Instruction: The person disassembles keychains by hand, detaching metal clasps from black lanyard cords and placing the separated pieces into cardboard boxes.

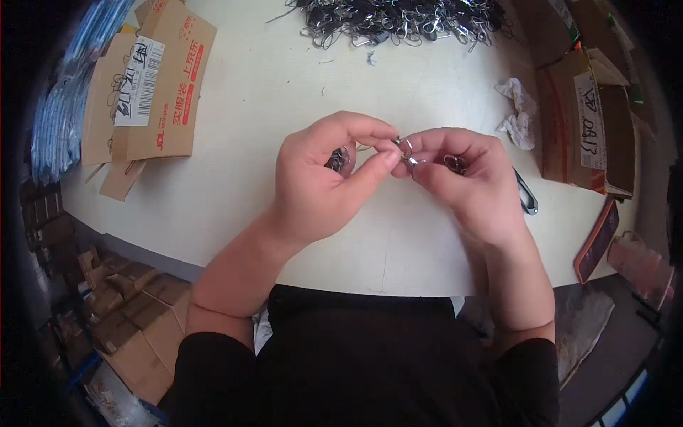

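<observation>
Both hands meet over the middle of the white table (341, 256). My left hand (320, 174) pinches a small metal ring piece (407, 149) between thumb and forefinger, and a dark metal bunch (336, 159) shows in its palm. On the other side of the same ring piece, my right hand (466, 178) closes thumb and fingers on it. More metal rings (454, 164) are tucked into the curled fingers of my right hand. How the parts join between the fingertips is too small to tell.
A pile of black straps with metal clips (405, 21) lies at the back. Cardboard boxes stand left (171, 85) and right (569, 128). Crumpled tissue (519, 114), a dark-handled tool (526, 193) and a phone (597, 242) lie at the right. Stacked plastic packets (64, 121) are far left.
</observation>
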A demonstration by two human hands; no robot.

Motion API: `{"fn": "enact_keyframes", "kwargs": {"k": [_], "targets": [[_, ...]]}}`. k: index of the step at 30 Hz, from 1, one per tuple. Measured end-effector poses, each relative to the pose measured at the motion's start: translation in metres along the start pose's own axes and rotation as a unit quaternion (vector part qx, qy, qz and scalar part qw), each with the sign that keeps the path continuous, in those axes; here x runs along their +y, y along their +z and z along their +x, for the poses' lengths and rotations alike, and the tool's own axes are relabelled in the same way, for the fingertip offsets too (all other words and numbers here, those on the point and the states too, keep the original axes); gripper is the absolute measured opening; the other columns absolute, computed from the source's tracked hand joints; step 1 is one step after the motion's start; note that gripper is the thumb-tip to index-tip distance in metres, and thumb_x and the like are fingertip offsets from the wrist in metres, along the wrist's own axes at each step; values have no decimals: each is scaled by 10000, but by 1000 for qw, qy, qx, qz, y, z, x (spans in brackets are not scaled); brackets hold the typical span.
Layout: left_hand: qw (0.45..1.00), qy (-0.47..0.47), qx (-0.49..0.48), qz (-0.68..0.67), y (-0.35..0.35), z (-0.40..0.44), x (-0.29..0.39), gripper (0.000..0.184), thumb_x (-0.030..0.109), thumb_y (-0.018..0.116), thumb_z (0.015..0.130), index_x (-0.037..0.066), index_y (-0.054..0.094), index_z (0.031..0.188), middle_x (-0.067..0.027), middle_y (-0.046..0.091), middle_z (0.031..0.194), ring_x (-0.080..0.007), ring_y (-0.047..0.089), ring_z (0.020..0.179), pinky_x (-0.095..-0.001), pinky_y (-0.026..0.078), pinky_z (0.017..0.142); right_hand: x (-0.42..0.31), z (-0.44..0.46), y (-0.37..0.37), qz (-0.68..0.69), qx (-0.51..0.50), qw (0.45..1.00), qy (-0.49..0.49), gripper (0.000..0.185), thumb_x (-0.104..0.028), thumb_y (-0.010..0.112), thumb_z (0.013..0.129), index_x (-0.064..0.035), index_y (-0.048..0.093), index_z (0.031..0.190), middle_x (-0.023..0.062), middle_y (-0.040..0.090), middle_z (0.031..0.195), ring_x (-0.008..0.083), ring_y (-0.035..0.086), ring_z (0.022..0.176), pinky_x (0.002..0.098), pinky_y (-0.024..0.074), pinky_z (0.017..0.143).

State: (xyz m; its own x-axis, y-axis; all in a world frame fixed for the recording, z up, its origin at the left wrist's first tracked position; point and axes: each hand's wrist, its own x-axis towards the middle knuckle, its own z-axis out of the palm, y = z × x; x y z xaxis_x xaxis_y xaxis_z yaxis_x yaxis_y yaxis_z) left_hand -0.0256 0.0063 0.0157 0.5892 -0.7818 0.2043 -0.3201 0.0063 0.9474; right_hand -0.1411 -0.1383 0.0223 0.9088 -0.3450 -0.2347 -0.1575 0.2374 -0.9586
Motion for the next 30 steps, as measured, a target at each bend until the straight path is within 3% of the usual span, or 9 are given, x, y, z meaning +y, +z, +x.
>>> {"fn": "enact_keyframes", "kwargs": {"k": [5,18,30], "targets": [[999,24,6,38,-1,3,-3,185,-50,687,733,12,648,904,-50,618,890,-12,397,554,-161,317,495,-11,1,-7,86,-42,994,59,171,-12,582,800,63,632,945,81,664,834,102,613,777,221,471,732],[995,54,-34,74,-2,4,-1,136,-35,696,725,32,636,828,-41,614,836,-37,408,552,-181,307,476,-4,2,-6,-39,-23,999,8,116,-90,599,849,20,629,870,15,618,726,61,540,672,202,433,630],[972,167,-8,168,2,5,-6,148,-62,685,705,21,611,803,-69,606,758,-86,472,556,-217,349,470,-2,2,-3,-131,-7,991,-15,119,-104,605,844,13,626,839,-16,590,683,28,465,601,198,391,540]]}}
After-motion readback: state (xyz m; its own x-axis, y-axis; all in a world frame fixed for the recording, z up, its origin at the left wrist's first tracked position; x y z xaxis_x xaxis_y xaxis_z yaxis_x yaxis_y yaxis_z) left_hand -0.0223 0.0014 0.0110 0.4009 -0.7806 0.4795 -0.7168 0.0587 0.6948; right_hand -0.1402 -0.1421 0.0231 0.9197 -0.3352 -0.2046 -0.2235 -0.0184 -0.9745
